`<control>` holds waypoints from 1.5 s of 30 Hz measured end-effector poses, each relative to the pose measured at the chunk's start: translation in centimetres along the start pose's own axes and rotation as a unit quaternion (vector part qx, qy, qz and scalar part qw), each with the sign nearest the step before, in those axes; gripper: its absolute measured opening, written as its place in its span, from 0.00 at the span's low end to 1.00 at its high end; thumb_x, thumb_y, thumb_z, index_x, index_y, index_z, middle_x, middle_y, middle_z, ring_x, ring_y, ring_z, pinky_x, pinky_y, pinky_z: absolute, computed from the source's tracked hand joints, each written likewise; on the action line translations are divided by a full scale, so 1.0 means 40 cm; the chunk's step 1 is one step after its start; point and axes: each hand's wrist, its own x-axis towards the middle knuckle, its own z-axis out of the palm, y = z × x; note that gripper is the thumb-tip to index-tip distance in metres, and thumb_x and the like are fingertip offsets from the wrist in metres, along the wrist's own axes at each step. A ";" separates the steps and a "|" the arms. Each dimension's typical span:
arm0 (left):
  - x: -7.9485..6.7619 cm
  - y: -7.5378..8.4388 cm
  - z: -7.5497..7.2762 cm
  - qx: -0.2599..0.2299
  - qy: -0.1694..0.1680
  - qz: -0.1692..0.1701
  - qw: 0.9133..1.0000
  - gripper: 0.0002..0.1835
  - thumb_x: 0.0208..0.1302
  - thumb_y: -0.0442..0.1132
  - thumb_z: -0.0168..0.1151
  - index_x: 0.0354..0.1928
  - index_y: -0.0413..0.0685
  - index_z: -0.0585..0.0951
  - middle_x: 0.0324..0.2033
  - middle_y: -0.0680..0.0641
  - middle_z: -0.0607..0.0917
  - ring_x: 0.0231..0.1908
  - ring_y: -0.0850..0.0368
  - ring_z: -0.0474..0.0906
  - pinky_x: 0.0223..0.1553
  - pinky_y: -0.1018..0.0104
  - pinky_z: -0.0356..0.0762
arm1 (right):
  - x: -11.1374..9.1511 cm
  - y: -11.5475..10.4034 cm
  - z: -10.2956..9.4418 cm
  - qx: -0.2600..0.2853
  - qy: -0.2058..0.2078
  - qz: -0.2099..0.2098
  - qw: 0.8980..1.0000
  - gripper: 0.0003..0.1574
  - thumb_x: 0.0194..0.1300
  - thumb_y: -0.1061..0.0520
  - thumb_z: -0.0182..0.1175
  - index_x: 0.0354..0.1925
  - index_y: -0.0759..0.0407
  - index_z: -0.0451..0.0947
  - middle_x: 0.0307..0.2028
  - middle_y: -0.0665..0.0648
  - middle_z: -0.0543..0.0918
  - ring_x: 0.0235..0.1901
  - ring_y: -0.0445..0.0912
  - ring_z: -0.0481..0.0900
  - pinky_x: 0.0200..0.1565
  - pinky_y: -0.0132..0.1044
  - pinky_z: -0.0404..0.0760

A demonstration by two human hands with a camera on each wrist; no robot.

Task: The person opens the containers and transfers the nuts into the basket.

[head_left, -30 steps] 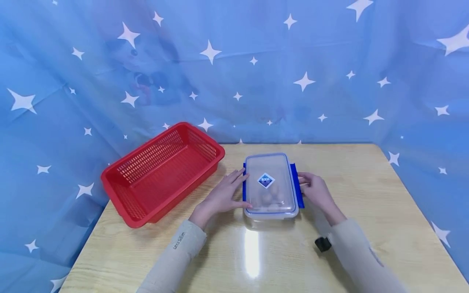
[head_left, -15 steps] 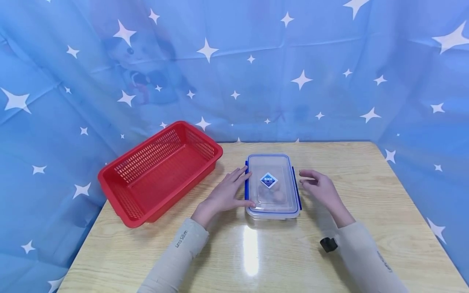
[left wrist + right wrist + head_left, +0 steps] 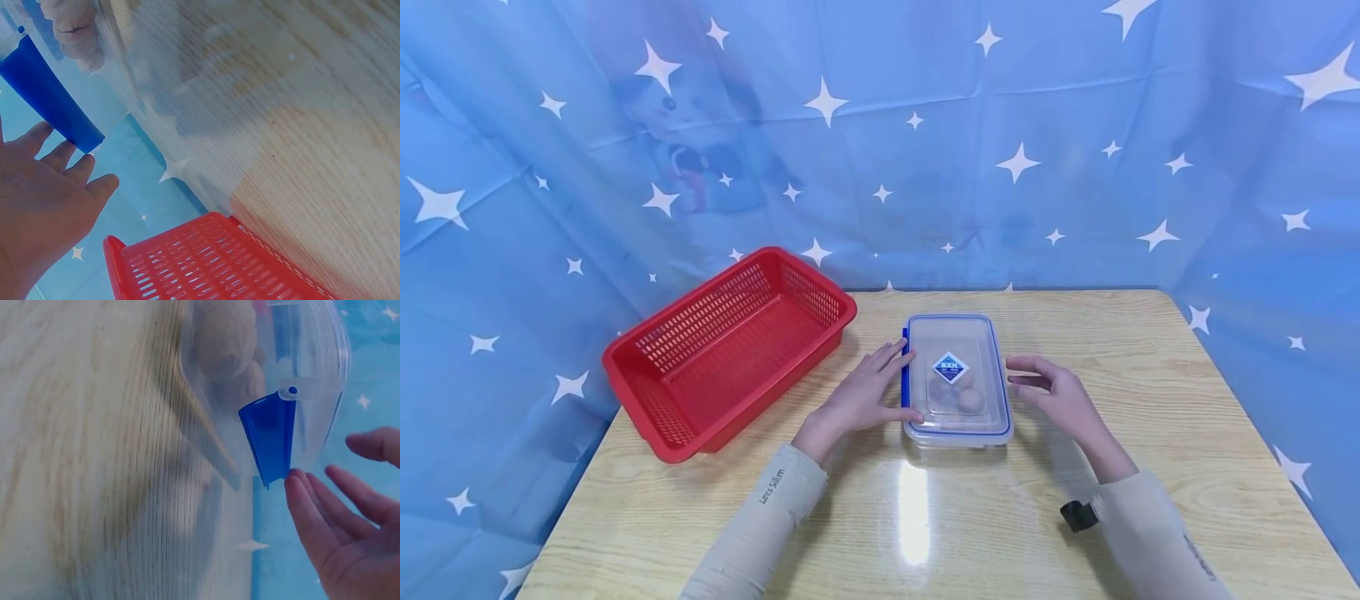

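Observation:
A clear food storage box (image 3: pixel 958 404) with a blue-edged lid and a blue diamond label stands on the table. Through its wall show several round brownish lumps (image 3: pixel 225 340), their kind unclear. My left hand (image 3: pixel 857 400) rests spread along the box's left edge, thumb on the lid's near left corner, fingers by the left blue latch (image 3: pixel 47 90). My right hand (image 3: pixel 1063 400) is at the right side, fingers loosely bent, holding nothing. In the right wrist view the right blue latch (image 3: pixel 272 437) hangs down at an angle, fingertips close to its end; contact is unclear.
A red plastic basket (image 3: pixel 730 417) with slotted walls stands at the left, slanted, with nothing visible inside. The wooden table (image 3: pixel 1165 400) reaches back to a blue star-print curtain (image 3: pixel 925 150). A small black object (image 3: pixel 1078 516) is at my right cuff.
The right latch, sticking out from the lid a second ago, has swung down and is out of sight in the head view. My right hand drew back slightly from it; the left stayed.

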 end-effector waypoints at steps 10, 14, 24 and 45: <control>-0.001 0.001 0.000 0.005 -0.001 -0.002 1.000 0.55 0.54 0.70 0.66 0.79 0.65 0.51 0.80 0.56 0.45 0.80 0.54 0.40 0.80 0.54 0.43 | -0.020 -0.010 0.010 0.022 -0.015 -0.006 1.000 0.28 0.69 0.61 0.60 0.64 0.70 0.71 0.60 0.73 0.78 0.58 0.65 0.80 0.48 0.20 0.79; -0.001 0.001 0.000 0.005 0.001 0.001 1.000 0.55 0.54 0.70 0.66 0.79 0.64 0.51 0.80 0.55 0.46 0.80 0.53 0.40 0.80 0.53 0.43 | -0.027 -0.012 0.014 0.039 -0.021 -0.008 0.999 0.29 0.69 0.62 0.61 0.65 0.71 0.70 0.60 0.75 0.77 0.59 0.67 0.78 0.49 0.21 0.80; 0.000 0.001 0.000 0.007 0.002 0.000 1.000 0.55 0.53 0.70 0.66 0.79 0.64 0.51 0.80 0.55 0.46 0.80 0.53 0.40 0.80 0.53 0.44 | -0.041 -0.006 0.024 0.062 -0.030 -0.045 0.997 0.33 0.67 0.64 0.63 0.67 0.74 0.66 0.63 0.76 0.73 0.59 0.36 0.78 0.57 0.21 0.76; -0.001 -0.002 0.001 -0.005 -0.002 0.001 1.000 0.55 0.54 0.70 0.65 0.79 0.66 0.50 0.80 0.57 0.45 0.80 0.53 0.40 0.79 0.53 0.44 | -0.072 0.009 0.038 0.081 -0.081 -0.061 0.992 0.52 0.64 0.63 0.66 0.76 0.70 0.49 0.75 0.74 0.55 0.71 0.71 0.56 0.62 0.14 0.63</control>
